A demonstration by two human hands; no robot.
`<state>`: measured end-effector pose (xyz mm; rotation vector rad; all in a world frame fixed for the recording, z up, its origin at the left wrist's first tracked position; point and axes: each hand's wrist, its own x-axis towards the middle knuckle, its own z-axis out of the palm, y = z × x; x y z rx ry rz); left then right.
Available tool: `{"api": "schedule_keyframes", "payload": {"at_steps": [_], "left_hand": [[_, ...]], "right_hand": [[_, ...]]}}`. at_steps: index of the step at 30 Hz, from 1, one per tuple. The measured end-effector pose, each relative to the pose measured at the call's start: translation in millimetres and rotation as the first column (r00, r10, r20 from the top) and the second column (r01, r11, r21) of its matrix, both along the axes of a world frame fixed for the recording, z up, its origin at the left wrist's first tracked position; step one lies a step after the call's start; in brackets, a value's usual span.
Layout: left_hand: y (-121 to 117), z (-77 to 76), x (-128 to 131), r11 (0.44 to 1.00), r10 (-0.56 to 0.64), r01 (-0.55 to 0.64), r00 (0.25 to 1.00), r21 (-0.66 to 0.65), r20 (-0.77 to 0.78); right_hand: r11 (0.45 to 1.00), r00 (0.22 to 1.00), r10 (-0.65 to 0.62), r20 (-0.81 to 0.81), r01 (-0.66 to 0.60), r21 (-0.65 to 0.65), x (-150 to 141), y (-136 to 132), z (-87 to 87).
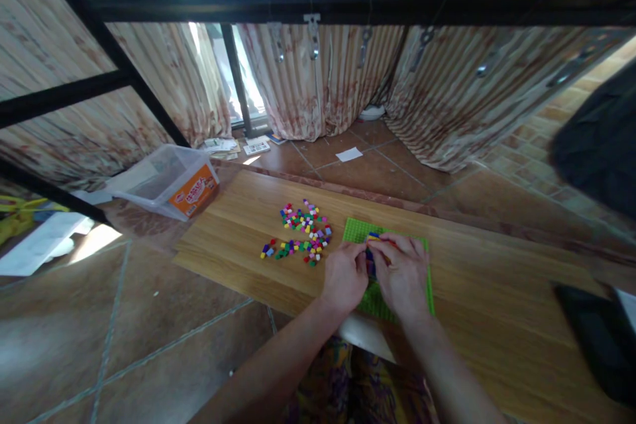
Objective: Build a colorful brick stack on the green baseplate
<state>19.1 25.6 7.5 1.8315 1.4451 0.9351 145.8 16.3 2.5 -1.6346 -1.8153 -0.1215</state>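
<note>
A green studded baseplate lies on the wooden table, partly covered by my hands. Over its middle, small coloured bricks in blue, yellow and orange show between my fingers. My left hand is closed at the left side of these bricks, thumb and fingers pressed together; what it pinches is hidden. My right hand curls over the bricks from the right, its fingertips bent against them. Left of the baseplate, many loose small bricks of mixed colours are scattered on the wood.
The long wooden table runs across in front of me. A clear plastic bin with an orange label stands beyond its left end. A black flat device lies at the right. Papers lie on the tiled floor, below striped curtains.
</note>
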Motion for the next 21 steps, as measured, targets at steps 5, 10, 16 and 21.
{"api": "schedule_keyframes", "payload": {"at_steps": [5,10,16,21], "left_hand": [[-2,-0.5,2,1.000,-0.010,0.010,1.000,0.002,-0.025],[1,-1.2,-10,1.000,-0.004,0.004,1.000,0.011,-0.029],[52,0.8,-90,0.929,0.368,-0.368,0.901,0.046,-0.232],[102,-4.0,-142,0.911,0.373,-0.412,0.823,0.001,-0.428]], "right_hand": [[0.999,0.999,0.045,0.010,-0.044,-0.007,2,3,-0.7],[0.997,0.996,0.076,0.038,-0.077,0.031,9,3,-1.0],[0.985,0.992,0.090,-0.088,-0.075,0.158,18,-13,1.2],[0.974,0.983,0.106,-0.149,-0.073,0.213,11,-31,8.2]]}}
